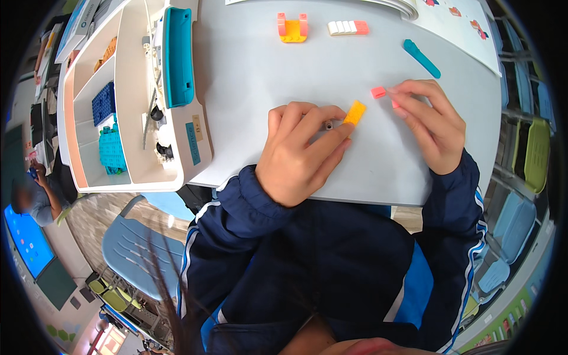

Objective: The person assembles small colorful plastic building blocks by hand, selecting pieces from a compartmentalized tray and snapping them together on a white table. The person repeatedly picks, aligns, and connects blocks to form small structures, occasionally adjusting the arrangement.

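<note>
Under the left hand [299, 151] the near end of the orange brick [355, 112] is covered by fingertips, and the small grey piece [328, 125] beside it is too small to identify; the right hand [429, 121] hides most of a pink piece [394, 104] at its fingertips, so its shape cannot be told; beyond the right hand the booklet [455, 23] is cut by the top edge; left of the left hand the tray [127, 100] holds dark parts too small to make out.
</note>
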Demonstrator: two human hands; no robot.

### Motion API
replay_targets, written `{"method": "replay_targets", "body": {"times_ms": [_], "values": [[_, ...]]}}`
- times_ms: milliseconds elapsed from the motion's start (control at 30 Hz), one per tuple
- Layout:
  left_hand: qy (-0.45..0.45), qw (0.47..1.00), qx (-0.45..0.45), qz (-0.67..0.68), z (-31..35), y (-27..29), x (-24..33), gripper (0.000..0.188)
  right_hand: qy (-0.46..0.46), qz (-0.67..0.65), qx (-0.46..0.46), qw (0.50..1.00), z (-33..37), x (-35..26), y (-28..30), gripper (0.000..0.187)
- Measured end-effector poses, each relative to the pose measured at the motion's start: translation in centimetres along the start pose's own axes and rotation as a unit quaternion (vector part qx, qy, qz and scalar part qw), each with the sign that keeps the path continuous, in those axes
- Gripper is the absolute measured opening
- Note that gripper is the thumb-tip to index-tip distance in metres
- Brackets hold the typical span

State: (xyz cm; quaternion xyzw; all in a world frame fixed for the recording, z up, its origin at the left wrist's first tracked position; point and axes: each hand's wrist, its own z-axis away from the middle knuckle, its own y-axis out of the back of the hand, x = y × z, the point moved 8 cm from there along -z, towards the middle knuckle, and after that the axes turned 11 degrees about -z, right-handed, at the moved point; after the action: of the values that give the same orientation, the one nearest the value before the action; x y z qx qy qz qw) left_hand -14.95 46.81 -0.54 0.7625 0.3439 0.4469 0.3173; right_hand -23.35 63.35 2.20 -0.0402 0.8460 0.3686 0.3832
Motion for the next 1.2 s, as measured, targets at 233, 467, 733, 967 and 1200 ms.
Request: {"method": "replay_targets", "body": {"times_ms": [233,467,733,967,1200], "values": [[-0.009,1.0,-0.005,0.006,-0.1,0.0,0.2,0.031,0.039,0.007,-0.033,0.999,0.0,-0.2,-1.8,0.018],[-0.009,1.0,-0.021,0.016,0.0,-0.6,0.2,0.033,0.013,0.023,0.022,0.999,-0.4,-0.4,-2.8,0.023],[-0.001,1.0,-0.02,0.021,0.1,-0.7,0.3,0.036,0.018,0.078,0.03,0.996,-0.7,-0.8,-3.5,0.021],[-0.007,1.0,0.006,-0.014,0.5,-0.8,0.4,0.037,0.014,0.076,0.021,0.997,-0.9,-2.0,-3.5,0.023],[-0.018,0.999,0.015,-0.028,0.6,-1.0,0.5,0.036,0.025,0.082,-0.004,0.996,-0.6,-1.6,-3.8,0.027]]}}
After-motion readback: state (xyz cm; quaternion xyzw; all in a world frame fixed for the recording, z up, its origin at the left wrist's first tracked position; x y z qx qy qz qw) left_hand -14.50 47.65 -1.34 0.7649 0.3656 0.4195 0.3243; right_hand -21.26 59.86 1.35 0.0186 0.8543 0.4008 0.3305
